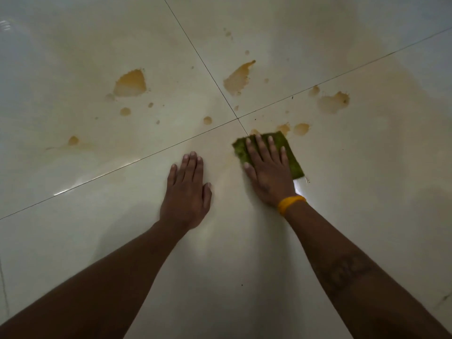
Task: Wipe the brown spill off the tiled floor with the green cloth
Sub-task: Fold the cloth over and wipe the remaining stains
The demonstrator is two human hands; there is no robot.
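The pale tiled floor (244, 253) is lying glossy under me, brown spill (130, 83) sitting in patches and drops across its grout lines. The green cloth (292, 155) is lying flat near where four tiles meet, and my hands are resting on the tiles.

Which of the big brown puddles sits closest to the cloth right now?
The far-right puddle, on the same tile as the green cloth. The other two large puddles lie across grout lines, farther away.
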